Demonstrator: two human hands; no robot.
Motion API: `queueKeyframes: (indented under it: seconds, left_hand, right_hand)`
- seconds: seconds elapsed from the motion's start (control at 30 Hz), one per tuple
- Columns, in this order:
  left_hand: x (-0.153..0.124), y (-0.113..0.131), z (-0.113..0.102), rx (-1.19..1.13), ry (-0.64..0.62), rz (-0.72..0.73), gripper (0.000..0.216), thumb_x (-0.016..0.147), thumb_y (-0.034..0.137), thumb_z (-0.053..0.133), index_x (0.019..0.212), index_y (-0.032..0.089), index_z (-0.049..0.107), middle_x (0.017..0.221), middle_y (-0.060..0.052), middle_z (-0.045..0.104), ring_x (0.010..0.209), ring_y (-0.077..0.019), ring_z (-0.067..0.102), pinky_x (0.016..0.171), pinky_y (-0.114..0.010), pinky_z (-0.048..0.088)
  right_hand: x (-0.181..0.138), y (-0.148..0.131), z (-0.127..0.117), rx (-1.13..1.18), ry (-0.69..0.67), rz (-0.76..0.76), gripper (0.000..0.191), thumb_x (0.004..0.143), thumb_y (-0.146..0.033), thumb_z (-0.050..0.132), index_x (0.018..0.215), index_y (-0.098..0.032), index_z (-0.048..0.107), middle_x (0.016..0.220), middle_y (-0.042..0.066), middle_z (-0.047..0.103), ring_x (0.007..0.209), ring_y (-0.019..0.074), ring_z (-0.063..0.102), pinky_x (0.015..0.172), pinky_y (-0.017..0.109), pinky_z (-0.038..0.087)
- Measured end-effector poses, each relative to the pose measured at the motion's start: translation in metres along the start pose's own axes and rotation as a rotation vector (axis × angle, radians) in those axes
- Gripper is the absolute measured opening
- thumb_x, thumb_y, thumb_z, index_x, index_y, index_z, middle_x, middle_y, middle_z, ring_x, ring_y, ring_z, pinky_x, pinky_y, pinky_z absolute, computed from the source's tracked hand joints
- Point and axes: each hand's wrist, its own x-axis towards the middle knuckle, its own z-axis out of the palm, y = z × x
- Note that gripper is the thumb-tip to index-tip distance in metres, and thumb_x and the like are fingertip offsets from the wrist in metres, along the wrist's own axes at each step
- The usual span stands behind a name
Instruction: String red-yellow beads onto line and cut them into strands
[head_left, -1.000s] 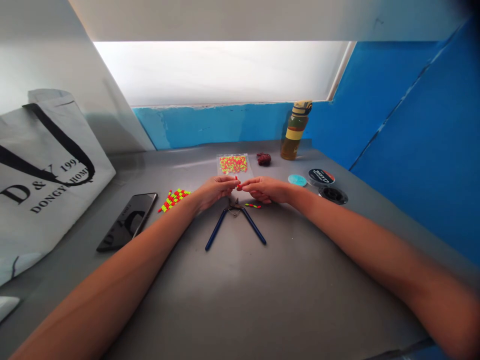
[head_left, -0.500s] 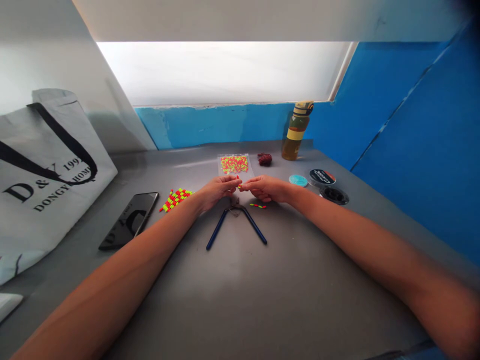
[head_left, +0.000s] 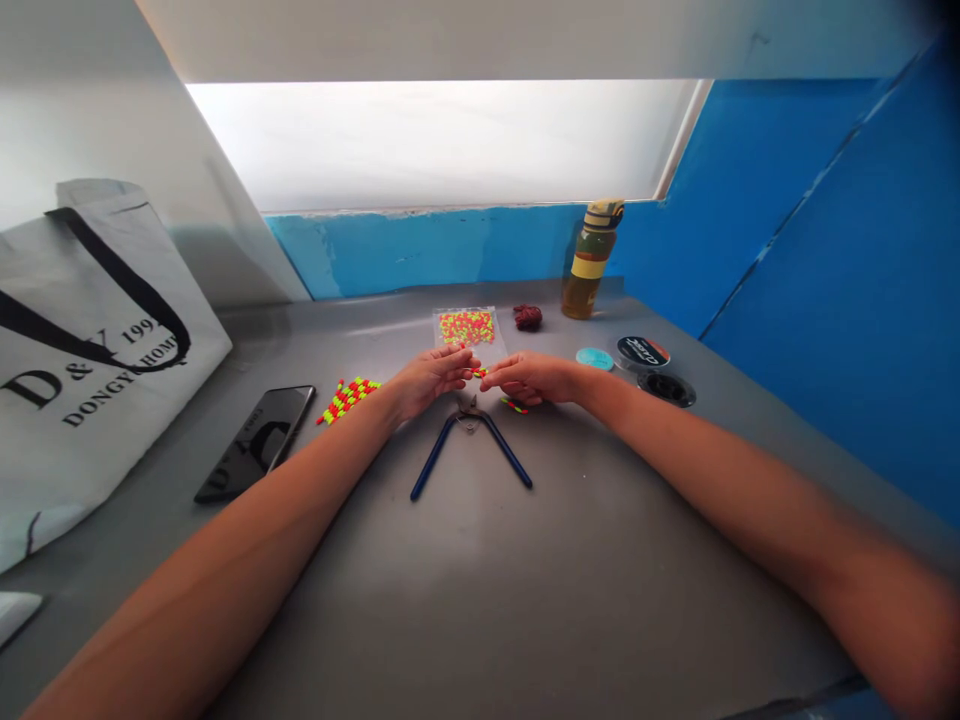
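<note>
My left hand [head_left: 427,380] and my right hand [head_left: 534,377] meet fingertip to fingertip over the grey table [head_left: 480,560], both pinched on a tiny red and yellow bead piece [head_left: 480,372]. Just behind them lies a clear bag of red and yellow beads [head_left: 466,328]. Blue-handled pliers [head_left: 471,445] lie spread on the table right in front of my hands. A short strung bead piece [head_left: 514,405] rests under my right hand. A pile of finished bead pieces [head_left: 346,397] lies left of my left wrist.
A black phone [head_left: 256,440] and a white tote bag [head_left: 82,330] are at the left. At the back right stand a bottle [head_left: 591,262], a dark red lump [head_left: 528,317], a teal disc [head_left: 595,359] and two line spools [head_left: 643,352], [head_left: 666,389]. Blue walls close the right side.
The hands have stayed pinched together at the same spot; the fingers shifted slightly. The loose bead piece lies a little closer under my right hand.
</note>
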Motion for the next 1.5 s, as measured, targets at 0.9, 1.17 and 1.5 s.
queueKeyframes:
  seconds: [0.9, 1.17, 1.5]
  left_hand:
    - [0.001, -0.001, -0.002, -0.053, 0.024, 0.001, 0.026, 0.077, 0.03, 0.082, 0.092, 0.013, 0.069, 0.094, -0.006, 0.069, 0.081, -0.0116, 0.064, 0.074, -0.024, 0.049]
    - [0.003, -0.005, -0.004, 0.021, -0.005, 0.023, 0.033, 0.073, 0.034, 0.084, 0.099, 0.015, 0.075, 0.094, -0.005, 0.068, 0.082, -0.0111, 0.061, 0.075, -0.024, 0.048]
    - [0.004, -0.006, -0.005, 0.027, -0.043, 0.038, 0.034, 0.073, 0.035, 0.084, 0.099, 0.016, 0.076, 0.088, -0.004, 0.067, 0.077, -0.0101, 0.058, 0.078, -0.026, 0.048]
  right_hand:
    - [-0.007, -0.002, 0.008, -0.143, 0.026, -0.029, 0.035, 0.084, -0.051, 0.071, 0.094, -0.019, 0.065, 0.058, -0.006, 0.041, 0.047, 0.0084, 0.033, 0.039, 0.022, 0.025]
    - [0.001, 0.004, 0.012, -0.047, 0.151, -0.074, 0.03, 0.084, -0.043, 0.074, 0.099, -0.019, 0.066, 0.059, -0.008, 0.034, 0.046, 0.0068, 0.025, 0.038, 0.022, 0.02]
    - [0.001, 0.006, 0.018, -0.013, 0.241, -0.102, 0.023, 0.083, -0.038, 0.074, 0.088, -0.018, 0.063, 0.06, -0.006, 0.036, 0.046, 0.0072, 0.027, 0.038, 0.022, 0.022]
